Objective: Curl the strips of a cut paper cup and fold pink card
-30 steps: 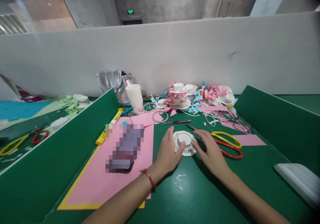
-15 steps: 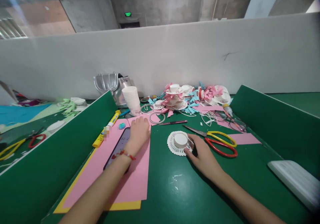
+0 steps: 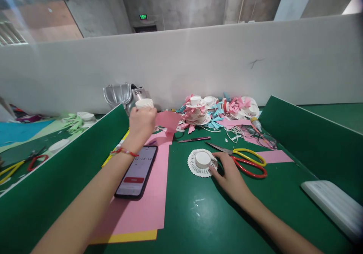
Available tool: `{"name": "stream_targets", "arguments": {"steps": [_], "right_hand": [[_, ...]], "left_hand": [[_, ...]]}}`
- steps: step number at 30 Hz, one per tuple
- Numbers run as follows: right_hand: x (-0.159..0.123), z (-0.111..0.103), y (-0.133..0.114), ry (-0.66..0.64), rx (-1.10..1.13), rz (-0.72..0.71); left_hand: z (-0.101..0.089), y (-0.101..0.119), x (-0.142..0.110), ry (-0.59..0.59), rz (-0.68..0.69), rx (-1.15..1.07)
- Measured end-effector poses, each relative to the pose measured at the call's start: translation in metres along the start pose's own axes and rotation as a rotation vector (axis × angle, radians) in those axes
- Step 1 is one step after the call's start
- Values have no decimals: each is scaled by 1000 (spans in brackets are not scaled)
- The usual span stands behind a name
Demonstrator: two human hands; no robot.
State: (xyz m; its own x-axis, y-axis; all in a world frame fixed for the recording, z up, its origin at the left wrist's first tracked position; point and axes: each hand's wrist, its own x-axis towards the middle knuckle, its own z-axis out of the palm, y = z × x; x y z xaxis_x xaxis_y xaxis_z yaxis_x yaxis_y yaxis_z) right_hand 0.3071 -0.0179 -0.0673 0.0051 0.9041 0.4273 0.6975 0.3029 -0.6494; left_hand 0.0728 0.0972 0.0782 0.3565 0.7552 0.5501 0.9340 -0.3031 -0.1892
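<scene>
Took the fringed white disc (image 3: 202,163) as dial centre, with 12 o'clock toward the far partition (image 3: 176,68). Located the disc flat on the green table (image 3: 193,216), with a raised round base at its middle. Placed the right hand (image 3: 229,173) at 4 o'clock, touching the brim, with thumb and forefinger spread apart along the edge; could not tell the state of the other fingers. Held a pink sheet (image 3: 168,121) clear of the table at 10 o'clock in the left hand (image 3: 143,121), with fingers curled together and apparently pinching the near end; could not see the fingertips.

Noted slits around the visible brim; judged the slitting largely done. Found no coloured paper on the disc, unlike the pink-and-blue decorated pieces (image 3: 197,112) at 12 o'clock; judged the colouring not yet begun. Saw no slits in the visible part of the pink sheet.

Found the scissors (image 3: 244,160) at 3 o'clock, just beside the right hand, the craft knife (image 3: 194,139) at 11 o'clock, and the phone (image 3: 140,170) at 9 o'clock, on pink paper (image 3: 154,208).
</scene>
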Motion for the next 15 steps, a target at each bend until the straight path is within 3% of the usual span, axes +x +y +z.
{"name": "stream_targets", "arguments": {"steps": [3, 6, 8, 12, 15], "right_hand": [[2, -3, -4, 76, 75, 14], [1, -7, -14, 76, 204, 53], [-1, -10, -23, 10, 332, 106], [-7, -13, -38, -43, 506, 176], [-9, -10, -39, -38, 552, 278]], "left_hand": [[-11, 3, -8, 124, -267, -511], [-7, 25, -33, 3, -535, -1058], [4, 46, -55, -56, -629, -1284], [29, 87, -92, -79, -665, -1464], [38, 104, -107, -74, -718, -1478]]}}
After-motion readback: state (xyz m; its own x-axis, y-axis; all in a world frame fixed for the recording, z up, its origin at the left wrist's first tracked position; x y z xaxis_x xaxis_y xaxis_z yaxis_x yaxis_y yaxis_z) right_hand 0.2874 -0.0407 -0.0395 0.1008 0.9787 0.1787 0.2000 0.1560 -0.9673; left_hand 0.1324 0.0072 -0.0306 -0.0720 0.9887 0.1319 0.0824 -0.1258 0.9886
